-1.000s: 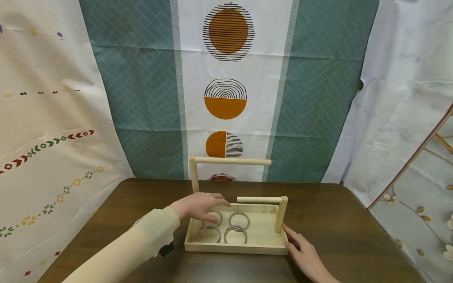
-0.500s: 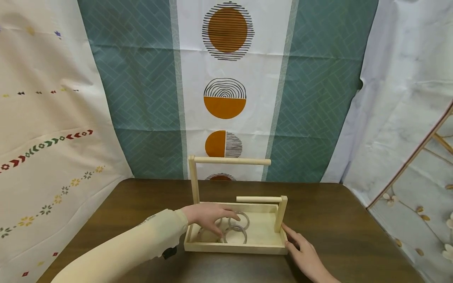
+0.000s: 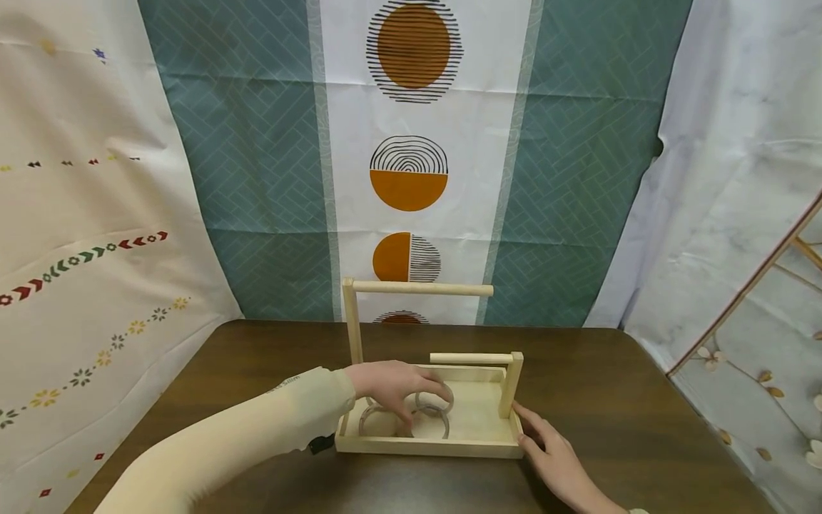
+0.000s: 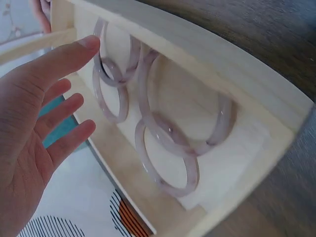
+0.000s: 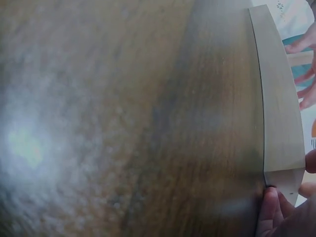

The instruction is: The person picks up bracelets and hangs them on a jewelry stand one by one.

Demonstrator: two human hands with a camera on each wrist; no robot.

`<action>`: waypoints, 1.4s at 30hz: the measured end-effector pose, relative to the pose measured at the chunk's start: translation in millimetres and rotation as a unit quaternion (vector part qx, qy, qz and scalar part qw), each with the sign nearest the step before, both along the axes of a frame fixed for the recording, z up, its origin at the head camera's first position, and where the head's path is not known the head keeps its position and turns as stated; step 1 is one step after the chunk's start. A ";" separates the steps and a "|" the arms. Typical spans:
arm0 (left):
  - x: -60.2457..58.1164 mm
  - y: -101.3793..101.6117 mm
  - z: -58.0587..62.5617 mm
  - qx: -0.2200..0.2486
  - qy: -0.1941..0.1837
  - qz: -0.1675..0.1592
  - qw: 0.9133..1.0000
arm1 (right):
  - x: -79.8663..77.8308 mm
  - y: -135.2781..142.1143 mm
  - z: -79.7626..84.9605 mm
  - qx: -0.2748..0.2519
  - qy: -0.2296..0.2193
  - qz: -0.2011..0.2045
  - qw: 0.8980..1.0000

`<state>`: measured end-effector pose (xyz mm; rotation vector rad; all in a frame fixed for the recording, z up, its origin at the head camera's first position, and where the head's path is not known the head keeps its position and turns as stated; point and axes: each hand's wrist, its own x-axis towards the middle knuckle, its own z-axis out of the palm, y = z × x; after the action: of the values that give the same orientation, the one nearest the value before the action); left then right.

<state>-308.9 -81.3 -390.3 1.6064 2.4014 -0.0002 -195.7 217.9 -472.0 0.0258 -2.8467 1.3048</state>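
Lettering [image 3: 282, 384] on cream sleeve [image 3: 240, 432], too small to read

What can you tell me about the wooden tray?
The tray looks like pale, unpainted wood: rectangular, low-walled, a taller post at its left end and a shorter post at its right, each bearing a horizontal rod pointing inward. It sits upright on the dark table, four rings inside. The right hand touches its right end; the left hand reaches over it.
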 end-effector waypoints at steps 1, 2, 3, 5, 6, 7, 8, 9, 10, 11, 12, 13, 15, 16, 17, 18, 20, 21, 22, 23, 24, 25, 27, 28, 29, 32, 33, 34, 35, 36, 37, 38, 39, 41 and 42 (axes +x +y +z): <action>-0.2 2.4 -0.9 0.000 -0.004 -0.004 1.000 | -0.1 0.2 0.2 0.001 0.000 0.001 1.000; -0.4 4.8 -1.8 -0.002 -0.009 -0.008 1.000 | -0.2 0.3 0.4 0.001 0.000 0.001 1.000; -0.8 6.7 -2.9 -0.005 -0.009 -0.013 1.000 | -0.3 0.5 0.7 0.003 0.000 0.001 1.000; -1.8 10.4 -5.2 -0.012 -0.011 -0.019 1.000 | -0.6 0.8 1.0 0.003 0.001 0.004 1.000; -2.3 11.6 -6.2 -0.016 -0.007 -0.023 1.000 | -0.9 0.9 1.1 0.004 0.002 0.005 1.000; -3.0 12.6 -7.4 -0.020 -0.004 -0.025 0.999 | -1.1 1.0 1.2 0.003 0.003 0.007 1.000; -3.6 13.2 -8.9 -0.025 0.000 -0.027 0.999 | -1.4 0.9 1.4 0.002 0.002 0.007 1.000; -3.9 13.5 -10.2 -0.029 0.004 -0.029 0.999 | -1.6 0.9 1.5 0.002 0.000 0.007 1.000; -4.2 13.7 -11.5 -0.031 0.005 -0.031 0.999 | -1.9 0.9 1.4 0.001 0.001 0.009 1.000; -4.3 13.6 -13.2 -0.033 0.009 -0.033 0.999 | -2.0 0.9 1.5 0.001 -0.001 0.007 1.000; -4.2 13.4 -14.9 -0.034 0.013 -0.037 0.999 | -2.1 0.9 1.5 0.001 -0.002 0.006 1.000; -4.4 13.0 -16.9 -0.034 0.020 -0.041 0.998 | -2.3 0.8 1.7 0.002 -0.002 0.006 1.000; -4.4 12.3 -21.2 -0.031 0.031 -0.049 0.998 | -2.8 0.7 1.7 0.006 -0.001 0.006 1.000; -4.4 12.1 -23.4 -0.028 0.037 -0.053 0.998 | -2.9 0.7 1.7 0.007 0.002 0.007 1.000; -4.4 12.0 -25.7 -0.025 0.043 -0.055 0.997 | -2.8 0.8 1.9 0.009 0.001 0.007 1.000; -4.3 12.0 -27.4 -0.021 0.048 -0.057 0.997 | -2.9 0.8 1.9 0.010 0.003 0.007 1.000; -4.0 12.3 -29.7 -0.015 0.048 -0.058 0.997 | -2.9 1.0 1.8 0.011 0.003 0.009 1.000; -3.8 12.5 -30.5 -0.012 0.047 -0.057 0.997 | -2.9 1.1 1.6 0.011 0.003 0.009 1.000; -3.9 12.6 -31.3 -0.010 0.045 -0.055 0.997 | -2.9 1.0 1.4 0.011 0.002 0.008 1.000; -4.0 12.7 -31.7 -0.009 0.042 -0.053 0.998 | -3.1 1.1 0.9 0.012 0.002 0.009 1.000; -3.9 12.9 -32.0 -0.008 0.040 -0.052 0.998 | -3.4 1.2 0.4 0.013 0.003 0.009 1.000; -4.2 13.0 -32.5 -0.007 0.038 -0.051 0.998 | -3.5 1.1 0.2 0.014 0.004 0.008 1.000; -4.5 12.8 -33.2 -0.007 0.033 -0.048 0.998 | -4.0 1.1 -0.3 0.016 0.009 0.009 1.000; -4.6 12.8 -33.2 -0.008 0.031 -0.047 0.998 | -4.1 1.2 -0.4 0.017 0.013 0.009 1.000; -4.6 12.7 -33.0 -0.008 0.031 -0.047 0.998 | -4.2 1.3 -0.4 0.019 0.017 0.010 1.000; -4.4 12.0 -32.0 -0.006 0.030 -0.048 0.998 | -4.6 1.7 0.9 0.015 0.018 0.014 1.000; -4.4 11.7 -31.9 -0.003 0.029 -0.048 0.998 | -4.6 1.8 1.5 0.012 0.015 0.015 1.000; -4.2 11.5 -31.5 -0.001 0.028 -0.049 0.998 | -4.7 1.9 2.0 0.008 0.011 0.016 1.000; -3.8 11.4 -31.0 0.002 0.028 -0.051 0.998 | -4.9 2.1 2.3 0.005 0.007 0.017 1.000; -3.5 11.3 -30.9 0.005 0.026 -0.050 0.998 | -4.9 2.4 2.6 0.001 0.002 0.019 1.000; -3.1 11.3 -30.5 0.007 0.023 -0.049 0.999 | -5.1 2.6 2.8 -0.003 -0.003 0.021 1.000; -2.6 11.3 -30.4 0.008 0.019 -0.046 0.999 | -5.3 2.8 2.9 -0.008 -0.007 0.023 1.000; -2.3 11.3 -30.2 0.011 0.016 -0.043 0.999 | -5.6 3.2 2.9 -0.011 -0.009 0.026 1.000; -1.8 11.1 -29.7 0.015 0.013 -0.037 0.999 | -6.5 4.1 3.3 -0.018 -0.013 0.037 0.999; -1.9 11.1 -29.9 0.017 0.010 -0.034 0.999 | -7.1 4.6 3.7 -0.023 -0.015 0.045 0.999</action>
<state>-310.8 -70.2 -420.2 1.7118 2.3721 0.0133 -202.8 222.5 -468.2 0.1359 -2.8704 1.3966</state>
